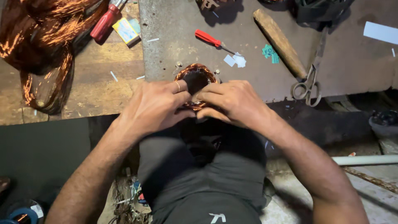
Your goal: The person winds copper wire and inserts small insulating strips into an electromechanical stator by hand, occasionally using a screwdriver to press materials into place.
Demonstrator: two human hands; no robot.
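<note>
L hand (155, 105): fingers pinched on near rim of copper coil (196, 79)
R hand (232, 101): same, gripping coil rim
Coil: at metal bench (352, 62) edge, btwn hands
Nearby: red screwdriver (209, 39), scissors (309, 83)

A grey metal-topped desk (352, 62) spans twelve to three o'clock, bare wooden boards (99, 83) at ten, rough dim floor (373, 199) at four.
</note>
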